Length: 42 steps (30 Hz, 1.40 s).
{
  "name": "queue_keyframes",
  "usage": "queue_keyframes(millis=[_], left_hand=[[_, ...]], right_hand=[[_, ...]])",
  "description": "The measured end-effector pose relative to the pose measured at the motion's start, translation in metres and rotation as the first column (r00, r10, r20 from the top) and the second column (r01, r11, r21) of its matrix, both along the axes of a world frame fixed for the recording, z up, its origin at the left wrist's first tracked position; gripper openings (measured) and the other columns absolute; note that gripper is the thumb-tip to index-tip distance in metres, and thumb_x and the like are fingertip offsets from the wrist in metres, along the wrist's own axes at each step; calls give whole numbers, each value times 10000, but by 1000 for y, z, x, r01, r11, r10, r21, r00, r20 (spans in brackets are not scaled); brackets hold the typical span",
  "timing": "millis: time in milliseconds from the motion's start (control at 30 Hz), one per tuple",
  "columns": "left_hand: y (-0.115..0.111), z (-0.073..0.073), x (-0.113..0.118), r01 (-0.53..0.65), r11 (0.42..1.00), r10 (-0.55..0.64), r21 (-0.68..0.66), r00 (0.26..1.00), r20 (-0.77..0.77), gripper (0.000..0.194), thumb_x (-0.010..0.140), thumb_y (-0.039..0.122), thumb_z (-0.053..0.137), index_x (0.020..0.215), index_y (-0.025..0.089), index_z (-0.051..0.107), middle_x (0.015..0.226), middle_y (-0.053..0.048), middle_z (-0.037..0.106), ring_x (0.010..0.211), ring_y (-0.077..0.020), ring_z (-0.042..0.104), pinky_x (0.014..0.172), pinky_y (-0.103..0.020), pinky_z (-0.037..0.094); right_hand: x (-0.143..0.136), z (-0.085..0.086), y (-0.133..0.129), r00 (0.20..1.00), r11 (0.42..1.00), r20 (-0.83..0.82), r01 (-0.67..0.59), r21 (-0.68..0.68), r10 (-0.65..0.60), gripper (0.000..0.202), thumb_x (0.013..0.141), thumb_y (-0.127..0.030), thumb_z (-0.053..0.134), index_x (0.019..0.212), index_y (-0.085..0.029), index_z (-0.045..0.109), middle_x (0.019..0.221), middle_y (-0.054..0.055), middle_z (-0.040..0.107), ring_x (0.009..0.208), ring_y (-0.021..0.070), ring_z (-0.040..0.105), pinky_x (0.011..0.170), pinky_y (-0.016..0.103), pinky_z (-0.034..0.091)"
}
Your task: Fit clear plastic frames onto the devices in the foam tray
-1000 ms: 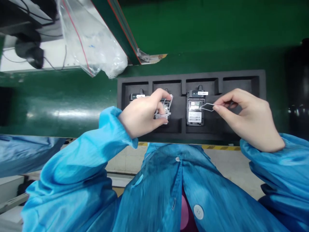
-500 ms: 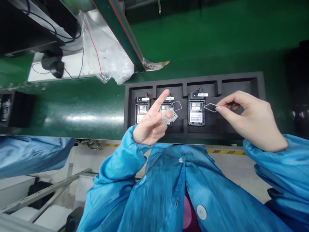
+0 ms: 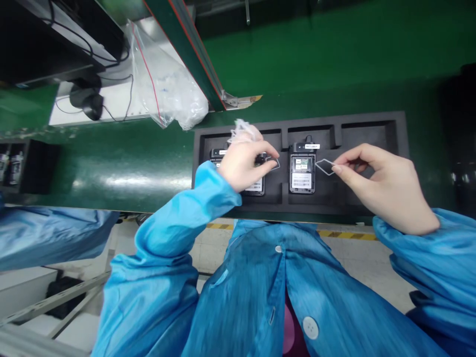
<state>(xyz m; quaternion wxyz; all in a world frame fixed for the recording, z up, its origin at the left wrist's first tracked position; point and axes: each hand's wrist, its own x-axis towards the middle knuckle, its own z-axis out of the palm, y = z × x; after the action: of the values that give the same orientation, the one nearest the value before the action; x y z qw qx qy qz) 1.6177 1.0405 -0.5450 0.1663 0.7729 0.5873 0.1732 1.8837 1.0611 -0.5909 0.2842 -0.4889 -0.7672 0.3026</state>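
My right hand point(image 3: 383, 186) pinches one corner of a thin whitish frame-shaped gasket point(image 3: 326, 167) between thumb and index finger, held just right of an opened black handheld device point(image 3: 302, 173). My left hand point(image 3: 247, 161) is over another such device point(image 3: 256, 187) and hides most of it. A bunch of white gaskets point(image 3: 241, 130) is tucked in its curled rear fingers. Its thumb and index fingertips are at a single gasket point(image 3: 275, 163); whether they grip it I cannot tell. A third device point(image 3: 217, 152), farther left, is mostly covered by the hand and sleeve.
The devices sit in a black compartment tray point(image 3: 401, 131) on the green bench. Behind it stand a metal-edged post point(image 3: 197, 54) and a clear plastic bag point(image 3: 171, 91). A black box point(image 3: 37, 166) lies at far left, near another person's blue sleeve point(image 3: 55, 238).
My left hand has turned over, its bunch of gaskets swinging up and away, and thumb and index finger have come to the single gasket. My right hand has hardly moved.
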Motion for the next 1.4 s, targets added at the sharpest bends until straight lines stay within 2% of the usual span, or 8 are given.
queue_keyframes(millis=[167,433,600,700,833,1133,1267,1400], left_hand=[[23,-23,26,14,998,24,67,849,-527,215,859,151,503,936,97,696,1268,-222,566,1193,-394,470,943,-554,375],[42,-26,23,92,991,-27,92,839,-544,112,769,137,552,772,162,661,1133,-154,633,1109,-342,526,865,-494,433],[35,-4,11,-84,991,83,-103,996,-18,18,748,193,586,746,175,587,732,-25,639,693,-148,560,682,-311,454],[24,4,3,-185,921,321,-342,859,399,203,745,205,608,943,171,576,693,8,622,499,-67,428,485,-227,333],[5,9,-9,-63,820,461,-569,662,591,563,804,332,633,1338,278,462,779,27,598,400,-14,204,385,-213,127],[-15,0,-4,63,927,215,-370,719,661,233,887,411,567,995,242,687,720,0,549,545,-101,483,505,-258,429],[-1,-20,3,187,975,-146,-123,948,281,219,856,262,548,955,209,736,822,-62,613,829,-194,564,807,-377,499],[6,-43,0,363,932,-363,-14,928,-82,389,830,233,519,1174,226,700,1032,-132,608,995,-274,543,849,-458,475]], right_hand=[[1,-4,4,997,999,-81,6,41,-3,39,840,-252,626,837,-219,647,797,11,655,712,153,586,631,294,447],[7,-8,4,994,999,-107,29,42,-25,48,824,-250,655,820,-204,667,759,-8,640,664,115,552,619,251,416],[5,-9,6,995,999,-98,17,40,-12,36,816,-242,658,818,-207,669,765,-4,643,670,122,555,624,256,417],[1,-12,10,997,999,-80,-7,35,10,35,820,-247,649,812,-216,665,772,0,654,666,129,556,621,264,419],[-7,-14,13,997,998,-43,-55,33,56,50,829,-255,634,816,-218,666,796,5,668,684,139,571,648,282,437],[-26,-9,26,978,975,-10,-208,-76,207,43,812,-209,639,804,-209,681,772,-18,667,664,108,575,634,250,417],[-38,-25,41,973,973,92,-199,-118,210,74,805,-186,620,789,-218,685,700,-36,650,613,107,561,604,249,378],[-42,-32,45,971,979,126,-201,-42,205,70,835,-203,600,803,-218,661,721,-25,641,643,122,569,619,254,376]])
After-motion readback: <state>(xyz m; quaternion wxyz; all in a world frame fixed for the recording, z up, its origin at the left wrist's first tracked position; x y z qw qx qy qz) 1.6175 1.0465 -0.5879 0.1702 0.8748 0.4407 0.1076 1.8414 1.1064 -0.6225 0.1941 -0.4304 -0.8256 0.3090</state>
